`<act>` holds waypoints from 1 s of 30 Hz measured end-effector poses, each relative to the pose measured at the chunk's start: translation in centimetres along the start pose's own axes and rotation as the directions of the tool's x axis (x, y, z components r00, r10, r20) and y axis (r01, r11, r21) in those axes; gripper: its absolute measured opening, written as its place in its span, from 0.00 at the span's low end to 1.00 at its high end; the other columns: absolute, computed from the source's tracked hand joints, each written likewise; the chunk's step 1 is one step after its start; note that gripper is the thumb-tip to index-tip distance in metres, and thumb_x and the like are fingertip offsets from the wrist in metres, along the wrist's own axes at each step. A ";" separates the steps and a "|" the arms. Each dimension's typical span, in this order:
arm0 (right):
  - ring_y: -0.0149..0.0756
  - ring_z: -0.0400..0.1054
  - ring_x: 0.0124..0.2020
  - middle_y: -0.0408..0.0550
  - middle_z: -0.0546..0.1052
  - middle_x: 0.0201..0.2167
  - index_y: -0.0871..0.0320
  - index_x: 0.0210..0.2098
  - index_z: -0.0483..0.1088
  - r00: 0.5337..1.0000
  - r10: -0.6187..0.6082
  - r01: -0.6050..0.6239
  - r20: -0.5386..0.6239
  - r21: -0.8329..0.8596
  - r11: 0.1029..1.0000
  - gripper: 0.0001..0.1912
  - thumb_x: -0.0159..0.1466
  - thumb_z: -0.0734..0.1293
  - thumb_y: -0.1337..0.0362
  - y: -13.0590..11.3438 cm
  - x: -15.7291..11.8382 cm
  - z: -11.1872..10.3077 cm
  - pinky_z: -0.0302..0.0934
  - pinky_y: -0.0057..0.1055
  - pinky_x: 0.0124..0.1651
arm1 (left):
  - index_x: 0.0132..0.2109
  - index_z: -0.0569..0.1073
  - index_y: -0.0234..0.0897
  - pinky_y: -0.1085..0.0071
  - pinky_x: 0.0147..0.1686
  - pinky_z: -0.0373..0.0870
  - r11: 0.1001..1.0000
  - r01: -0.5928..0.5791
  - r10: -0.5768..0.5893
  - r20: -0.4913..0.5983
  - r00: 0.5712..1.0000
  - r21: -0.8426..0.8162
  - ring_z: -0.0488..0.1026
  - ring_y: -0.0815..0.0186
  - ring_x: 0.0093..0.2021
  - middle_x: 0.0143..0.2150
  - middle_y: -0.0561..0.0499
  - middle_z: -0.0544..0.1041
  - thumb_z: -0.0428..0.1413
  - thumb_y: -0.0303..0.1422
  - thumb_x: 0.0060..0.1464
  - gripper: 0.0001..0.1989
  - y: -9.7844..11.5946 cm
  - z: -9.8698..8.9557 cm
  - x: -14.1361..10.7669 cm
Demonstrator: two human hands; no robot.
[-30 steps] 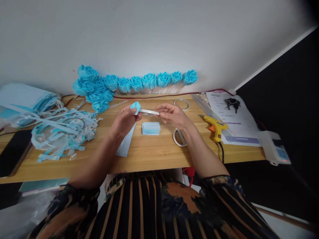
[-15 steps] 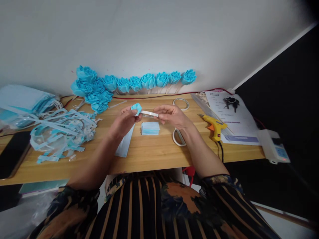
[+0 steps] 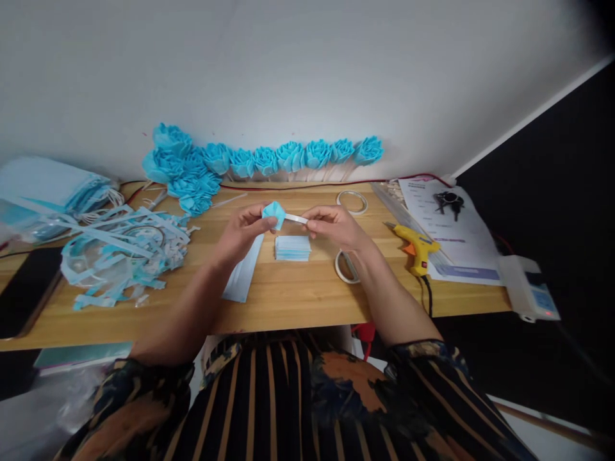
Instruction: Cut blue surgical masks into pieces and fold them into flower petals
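Between thumb and fingers, my left hand [image 3: 245, 227] pinches a small folded blue petal piece [image 3: 273, 214] that looks cut from mask fabric. A narrow white strip [image 3: 296, 218] runs from that piece to my right hand [image 3: 331, 224], whose thumb and fingertips close on its far end. Both hands are raised a little over the desk. Just below them lies a small stack of pale blue rectangles [image 3: 293, 248]. Under my left forearm a longer pale blue sheet [image 3: 244, 272] is partly covered.
Blue fabric flowers [image 3: 290, 156] line the wall. Fabric scraps [image 3: 129, 250], packed masks [image 3: 52, 192] and a phone [image 3: 29, 291] lie left. Tape rolls [image 3: 352, 202], a yellow glue gun [image 3: 416, 246], printed papers [image 3: 461, 237], keys [image 3: 449, 203] and a white power box [image 3: 527, 287] are right.
The blue piece has turned to show a wider, pointed face and shifted slightly right. My left hand moved with it, while my right hand still pinches the strip's end.
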State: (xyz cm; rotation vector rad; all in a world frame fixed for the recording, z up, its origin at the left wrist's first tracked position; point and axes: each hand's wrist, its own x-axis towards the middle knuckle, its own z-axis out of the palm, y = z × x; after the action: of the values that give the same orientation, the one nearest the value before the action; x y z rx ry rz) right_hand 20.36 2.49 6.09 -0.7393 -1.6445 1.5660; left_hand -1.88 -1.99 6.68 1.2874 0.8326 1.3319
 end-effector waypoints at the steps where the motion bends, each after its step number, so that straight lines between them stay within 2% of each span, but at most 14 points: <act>1: 0.26 0.64 0.24 0.43 0.78 0.27 0.58 0.34 0.78 1.000 -0.007 0.007 -0.009 0.031 0.999 0.18 0.53 0.77 0.52 0.0 0.0 -0.1 0.60 0.27 0.30 | 0.27 0.78 0.36 0.70 0.35 0.66 0.999 0.003 -0.003 -0.014 1.000 -0.043 0.69 0.68 0.31 0.31 0.50 0.75 0.67 0.40 0.46 0.12 0.0 -0.1 0.1; 3: 0.27 0.65 0.24 0.43 0.78 0.27 0.58 0.33 0.78 1.000 -0.018 0.020 -0.018 0.080 0.997 0.18 0.52 0.78 0.51 0.0 -0.1 -0.2 0.61 0.28 0.31 | 0.28 0.78 0.36 0.70 0.34 0.67 0.995 0.012 -0.017 -0.050 0.999 -0.102 0.69 0.68 0.30 0.31 0.50 0.76 0.67 0.41 0.44 0.12 -0.1 -0.3 0.3; 6: 0.27 0.65 0.25 0.42 0.78 0.26 0.57 0.32 0.77 1.000 -0.017 0.019 -0.016 0.114 0.993 0.18 0.51 0.78 0.50 0.0 -0.2 -0.3 0.60 0.28 0.31 | 0.29 0.79 0.35 0.69 0.35 0.67 0.994 0.033 -0.038 -0.052 0.998 -0.105 0.70 0.67 0.30 0.29 0.50 0.76 0.68 0.41 0.43 0.13 0.0 -0.3 0.4; 11: 0.26 0.62 0.23 0.42 0.77 0.25 0.59 0.30 0.75 1.000 0.005 -0.005 0.001 0.059 0.998 0.18 0.52 0.77 0.51 -0.2 -0.2 -0.1 0.57 0.26 0.28 | 0.27 0.77 0.36 0.69 0.36 0.65 0.999 -0.005 0.004 -0.024 1.000 -0.036 0.69 0.67 0.30 0.28 0.50 0.76 0.67 0.40 0.46 0.12 0.1 -0.1 0.2; 17: 0.24 0.60 0.22 0.43 0.76 0.26 0.60 0.30 0.74 0.999 0.004 -0.004 0.044 -0.009 1.000 0.16 0.55 0.75 0.52 -0.5 -0.2 0.0 0.53 0.25 0.27 | 0.25 0.75 0.37 0.69 0.32 0.61 0.987 -0.071 0.075 -0.022 0.997 0.147 0.64 0.68 0.29 0.26 0.52 0.70 0.66 0.40 0.49 0.14 0.6 -0.1 -0.2; 22: 0.25 0.60 0.22 0.42 0.75 0.24 0.60 0.33 0.76 0.998 0.031 -0.027 0.052 -0.079 0.996 0.16 0.56 0.75 0.53 -0.4 -0.1 0.3 0.52 0.25 0.27 | 0.23 0.72 0.37 0.68 0.33 0.59 0.943 -0.141 0.115 0.102 0.988 0.302 0.63 0.67 0.29 0.26 0.52 0.69 0.67 0.37 0.48 0.14 1.3 0.2 -0.3; 27: 0.29 0.67 0.28 0.44 0.78 0.28 0.59 0.34 0.76 0.998 0.038 -0.034 0.058 -0.065 0.997 0.16 0.55 0.75 0.53 0.0 0.1 0.6 0.59 0.27 0.33 | 0.21 0.68 0.37 0.67 0.34 0.60 0.839 -0.275 0.207 0.193 0.959 0.470 0.65 0.66 0.29 0.26 0.51 0.72 0.65 0.35 0.50 0.16 1.3 0.8 -0.2; 30: 0.28 0.68 0.28 0.43 0.78 0.27 0.59 0.33 0.77 0.999 0.032 -0.032 0.023 -0.007 0.999 0.15 0.54 0.76 0.55 0.1 0.0 0.4 0.60 0.27 0.34 | 0.24 0.71 0.37 0.67 0.37 0.63 0.847 -0.284 0.218 0.195 0.956 0.449 0.69 0.65 0.33 0.30 0.49 0.76 0.65 0.36 0.50 0.14 1.0 0.6 -0.2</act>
State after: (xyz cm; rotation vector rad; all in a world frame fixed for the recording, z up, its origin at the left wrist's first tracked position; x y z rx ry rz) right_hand 20.02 2.28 6.04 -0.7565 -1.6628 1.5981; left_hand -1.56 -2.45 7.75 1.9100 0.9524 1.2626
